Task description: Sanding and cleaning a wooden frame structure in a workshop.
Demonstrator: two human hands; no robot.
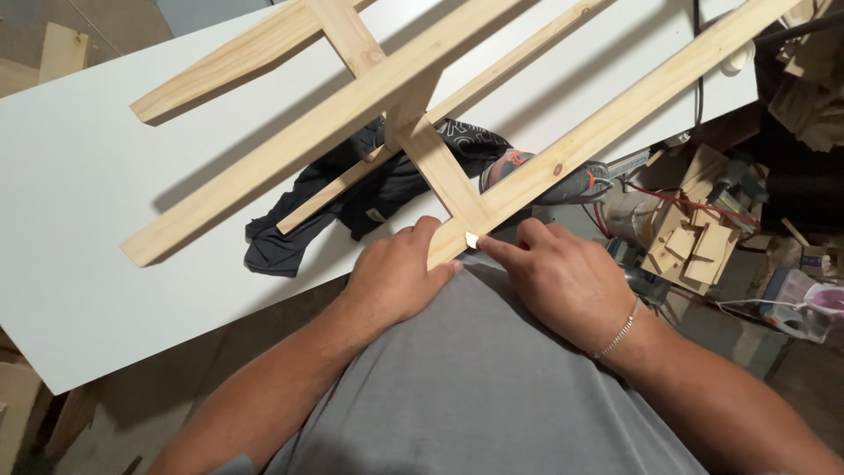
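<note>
One pale wooden frame (440,114) lies tilted across the upper half of the picture, its near end reaching down to the person's body at the centre. It counts three long slats running from lower left to upper right: the nearest one from the centre up to the upper right corner, a broad middle one from the left edge of centre upward, and a thin one beneath them. One short cross piece joins them, and one further short slat sticks out toward the upper left.

Two hands meet at the frame's near end. The left hand (397,274), just left of centre, is curled around the end of the nearest slat, thumb up against the wood. The right hand (556,274), right of centre, lies loosely open with its fingertip touching one small light chip (472,239) at the slat's end; it grips nothing. One thin bracelet (621,329) circles its wrist.

One white table (79,193) fills the left and upper part of the frame. On it, under the frame, lies one crumpled dark cloth (365,193), and just beside that, to the right, one grey and red power tool (580,183), partly hidden. A heap of wooden offcuts (694,246) sits on the floor at the right.
</note>
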